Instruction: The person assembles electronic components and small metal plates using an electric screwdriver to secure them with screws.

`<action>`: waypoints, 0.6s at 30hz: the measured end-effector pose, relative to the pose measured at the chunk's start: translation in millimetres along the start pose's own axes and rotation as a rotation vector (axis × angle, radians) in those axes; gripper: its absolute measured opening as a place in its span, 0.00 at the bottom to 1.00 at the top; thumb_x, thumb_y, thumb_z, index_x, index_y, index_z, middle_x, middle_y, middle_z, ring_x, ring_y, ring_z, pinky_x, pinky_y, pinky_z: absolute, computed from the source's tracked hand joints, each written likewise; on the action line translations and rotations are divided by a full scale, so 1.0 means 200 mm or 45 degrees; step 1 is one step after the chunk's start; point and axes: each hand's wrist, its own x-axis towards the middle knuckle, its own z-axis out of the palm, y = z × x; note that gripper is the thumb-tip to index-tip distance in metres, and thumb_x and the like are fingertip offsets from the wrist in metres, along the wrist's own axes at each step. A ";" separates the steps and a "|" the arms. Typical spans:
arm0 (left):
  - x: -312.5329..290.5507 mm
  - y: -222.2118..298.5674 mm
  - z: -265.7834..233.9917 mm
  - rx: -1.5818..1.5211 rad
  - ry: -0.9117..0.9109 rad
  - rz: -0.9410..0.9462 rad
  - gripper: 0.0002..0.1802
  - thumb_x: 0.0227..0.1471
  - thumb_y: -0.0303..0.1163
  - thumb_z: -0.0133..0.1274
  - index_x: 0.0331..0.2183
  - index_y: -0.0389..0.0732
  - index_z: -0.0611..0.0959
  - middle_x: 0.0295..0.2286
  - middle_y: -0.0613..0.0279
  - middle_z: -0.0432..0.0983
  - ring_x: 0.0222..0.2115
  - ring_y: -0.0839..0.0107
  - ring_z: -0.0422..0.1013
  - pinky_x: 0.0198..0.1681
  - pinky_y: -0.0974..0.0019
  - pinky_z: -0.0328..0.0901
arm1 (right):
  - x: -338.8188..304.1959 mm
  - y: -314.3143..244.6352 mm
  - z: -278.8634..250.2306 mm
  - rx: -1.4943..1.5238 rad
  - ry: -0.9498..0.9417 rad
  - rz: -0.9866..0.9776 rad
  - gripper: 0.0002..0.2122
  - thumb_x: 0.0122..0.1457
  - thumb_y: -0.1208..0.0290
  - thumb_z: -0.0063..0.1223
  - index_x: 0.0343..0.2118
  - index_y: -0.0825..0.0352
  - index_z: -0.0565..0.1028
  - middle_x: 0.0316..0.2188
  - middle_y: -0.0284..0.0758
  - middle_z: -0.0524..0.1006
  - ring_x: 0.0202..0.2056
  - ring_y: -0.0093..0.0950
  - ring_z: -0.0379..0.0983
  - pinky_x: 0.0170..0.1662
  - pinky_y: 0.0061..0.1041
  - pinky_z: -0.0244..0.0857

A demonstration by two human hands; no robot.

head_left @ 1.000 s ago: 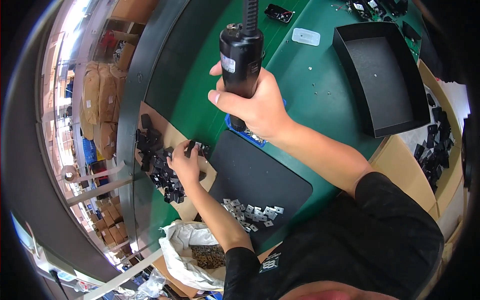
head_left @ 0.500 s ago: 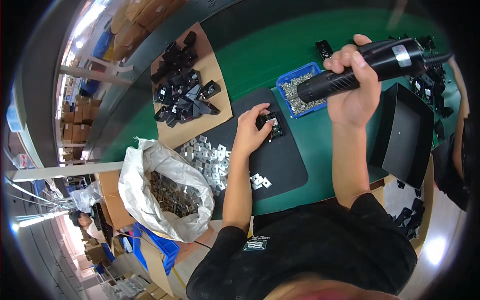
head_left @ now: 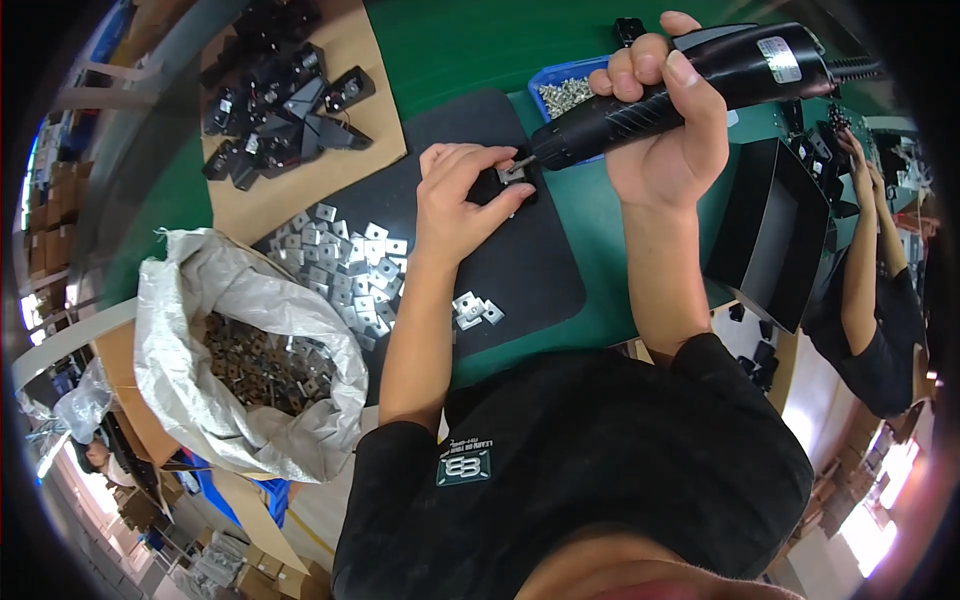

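In my right hand [head_left: 665, 130] is a black electric screwdriver [head_left: 735, 75], my fingers wrapped round its body. It points left and slightly down, and its bit reaches a small metal plate [head_left: 512, 175] in a small black housing [head_left: 529, 186]. Whether the bit sits on a screw is too small to tell. My left hand [head_left: 455, 205] grips that housing between thumb and fingers on the dark mat [head_left: 540, 270]. Loose square metal plates [head_left: 360, 265] lie beside my left forearm, and a few more [head_left: 478, 310] lie to its right.
A blue tray of screws [head_left: 565, 90] stands behind the screwdriver. Black housings [head_left: 285, 110] pile up on cardboard [head_left: 375, 140] at far left. A white sack of metal parts [head_left: 165, 330] stands near left, a black box [head_left: 770, 240] at right. Another person's arm [head_left: 860, 250] is beyond.
The screwdriver has come left and down from over the screw tray to the housing, its bit now at the metal plate. My left hand still holds the housing. The view has shifted.
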 end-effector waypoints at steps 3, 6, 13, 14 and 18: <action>-0.01 0.02 0.01 0.062 0.029 0.049 0.18 0.37 0.35 0.71 0.34 0.41 0.86 0.28 0.64 0.81 0.32 0.67 0.76 0.45 0.62 0.61 | -0.01 0.02 0.00 -0.035 0.050 0.039 0.19 0.59 0.67 0.50 0.53 0.67 0.67 0.29 0.32 0.69 0.33 0.25 0.65 0.42 0.31 0.63; -0.02 0.01 0.03 0.071 0.074 0.066 0.13 0.39 0.33 0.69 0.31 0.41 0.86 0.26 0.66 0.81 0.30 0.68 0.76 0.44 0.62 0.61 | -0.03 0.03 -0.02 -0.019 0.051 0.074 0.19 0.58 0.67 0.50 0.52 0.66 0.66 0.30 0.32 0.68 0.32 0.24 0.64 0.42 0.31 0.62; 0.00 0.01 0.02 0.040 0.116 0.078 0.08 0.42 0.33 0.67 0.28 0.41 0.87 0.24 0.66 0.81 0.27 0.70 0.75 0.41 0.63 0.62 | -0.01 0.00 -0.02 0.237 -0.041 0.087 0.18 0.60 0.67 0.49 0.52 0.66 0.68 0.32 0.31 0.70 0.33 0.23 0.65 0.45 0.29 0.61; -0.02 0.01 0.01 0.033 0.150 0.101 0.09 0.42 0.34 0.67 0.27 0.41 0.87 0.24 0.66 0.81 0.27 0.70 0.75 0.40 0.63 0.61 | -0.02 -0.01 0.00 0.263 -0.048 0.085 0.18 0.59 0.67 0.49 0.52 0.65 0.68 0.32 0.30 0.70 0.34 0.23 0.65 0.45 0.29 0.61; -0.03 0.02 0.02 -0.018 0.256 0.144 0.08 0.43 0.35 0.66 0.27 0.41 0.87 0.25 0.68 0.82 0.26 0.71 0.74 0.40 0.64 0.61 | -0.03 -0.06 0.04 0.320 -0.068 0.075 0.17 0.58 0.68 0.51 0.50 0.65 0.68 0.31 0.28 0.69 0.33 0.21 0.65 0.46 0.27 0.60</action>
